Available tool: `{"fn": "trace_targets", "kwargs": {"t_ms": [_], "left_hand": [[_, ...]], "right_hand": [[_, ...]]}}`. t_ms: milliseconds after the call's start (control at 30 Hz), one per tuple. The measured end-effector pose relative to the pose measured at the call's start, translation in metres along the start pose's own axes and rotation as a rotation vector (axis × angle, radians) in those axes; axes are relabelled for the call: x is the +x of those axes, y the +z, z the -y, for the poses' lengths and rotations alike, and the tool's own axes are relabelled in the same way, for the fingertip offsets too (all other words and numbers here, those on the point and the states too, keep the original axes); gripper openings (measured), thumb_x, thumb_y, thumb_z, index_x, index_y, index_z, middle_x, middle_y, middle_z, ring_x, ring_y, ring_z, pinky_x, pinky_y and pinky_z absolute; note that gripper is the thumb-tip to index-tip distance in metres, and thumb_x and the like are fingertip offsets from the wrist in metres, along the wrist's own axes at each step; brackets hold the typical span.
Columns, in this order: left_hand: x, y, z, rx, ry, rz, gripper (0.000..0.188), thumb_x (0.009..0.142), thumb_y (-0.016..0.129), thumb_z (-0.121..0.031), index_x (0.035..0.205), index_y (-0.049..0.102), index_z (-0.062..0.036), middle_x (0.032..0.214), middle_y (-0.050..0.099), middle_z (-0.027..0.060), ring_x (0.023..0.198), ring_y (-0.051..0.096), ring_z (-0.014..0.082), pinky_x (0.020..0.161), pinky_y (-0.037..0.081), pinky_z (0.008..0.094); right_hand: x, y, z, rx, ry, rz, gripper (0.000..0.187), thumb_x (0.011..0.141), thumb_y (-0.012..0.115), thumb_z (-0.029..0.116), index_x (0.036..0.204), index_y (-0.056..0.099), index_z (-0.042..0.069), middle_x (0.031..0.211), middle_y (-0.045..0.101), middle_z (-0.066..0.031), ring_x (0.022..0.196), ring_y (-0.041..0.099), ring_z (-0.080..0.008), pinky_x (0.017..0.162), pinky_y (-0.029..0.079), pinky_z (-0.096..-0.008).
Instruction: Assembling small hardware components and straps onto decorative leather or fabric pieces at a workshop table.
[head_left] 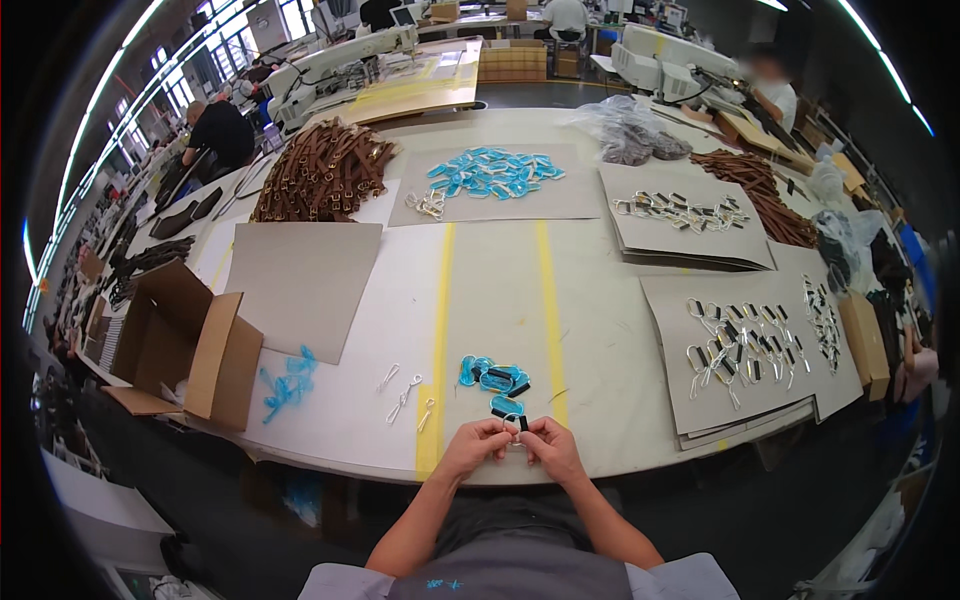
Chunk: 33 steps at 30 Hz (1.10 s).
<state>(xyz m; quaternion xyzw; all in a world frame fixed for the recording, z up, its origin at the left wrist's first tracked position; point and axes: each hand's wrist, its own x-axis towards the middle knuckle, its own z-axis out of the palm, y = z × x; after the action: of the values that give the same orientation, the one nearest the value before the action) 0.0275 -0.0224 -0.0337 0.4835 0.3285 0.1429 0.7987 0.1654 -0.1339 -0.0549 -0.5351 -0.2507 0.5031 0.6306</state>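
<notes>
Both hands (515,440) pinch an upright buckle (515,425).

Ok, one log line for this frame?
left hand + right hand: pinching small silver metal clip | blue-wrapped clips just beyond | white worktable

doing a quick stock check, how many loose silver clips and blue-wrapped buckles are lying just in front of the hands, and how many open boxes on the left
loose silver clips: 3
blue-wrapped buckles: about 4, they overlap
open cardboard box: 1
total: about 8
Both hands, left hand and right hand, hold one more small buckle between them.
</notes>
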Motion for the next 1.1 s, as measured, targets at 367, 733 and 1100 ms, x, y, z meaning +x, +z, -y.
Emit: {"fn": "trace_targets", "kwargs": {"t_ms": [367, 733, 1100], "left_hand": [[0.022, 0.001, -0.005, 0.144, 0.125, -0.201, 0.019, 0.079, 0.072, -0.013, 0.075, 0.055, -0.0050, 0.064, 0.053, -0.0019, 0.054, 0.048, 0.0046, 0.049, 0.036, 0.0185], [0.008, -0.007, 0.020, 0.063, 0.065, -0.181, 0.010, 0.085, 0.064, -0.010, 0.082, 0.058, -0.0027, 0.071, 0.058, 0.0016, 0.056, 0.050, 0.0081, 0.052, 0.041, 0.0218], [0.021, 0.002, 0.007, -0.090, 0.045, -0.004, 0.005, 0.088, 0.060, -0.007, 0.086, 0.056, -0.0040, 0.077, 0.059, 0.0031, 0.060, 0.052, 0.0106, 0.058, 0.044, 0.0247]], "right_hand": [[0.026, 0.000, 0.005, -0.008, -0.059, 0.018, 0.010, 0.088, 0.062, 0.008, 0.089, 0.055, 0.000, 0.070, 0.058, -0.0007, 0.054, 0.050, -0.0050, 0.048, 0.040, -0.0190], [0.011, 0.002, -0.012, 0.040, -0.010, 0.049, 0.011, 0.087, 0.063, 0.009, 0.090, 0.055, 0.002, 0.073, 0.056, -0.0005, 0.055, 0.051, -0.0051, 0.048, 0.042, -0.0201], [0.011, -0.007, 0.008, 0.128, -0.039, 0.031, 0.014, 0.087, 0.063, 0.011, 0.088, 0.053, 0.002, 0.071, 0.055, -0.0003, 0.053, 0.050, -0.0064, 0.047, 0.041, -0.0214]]}}
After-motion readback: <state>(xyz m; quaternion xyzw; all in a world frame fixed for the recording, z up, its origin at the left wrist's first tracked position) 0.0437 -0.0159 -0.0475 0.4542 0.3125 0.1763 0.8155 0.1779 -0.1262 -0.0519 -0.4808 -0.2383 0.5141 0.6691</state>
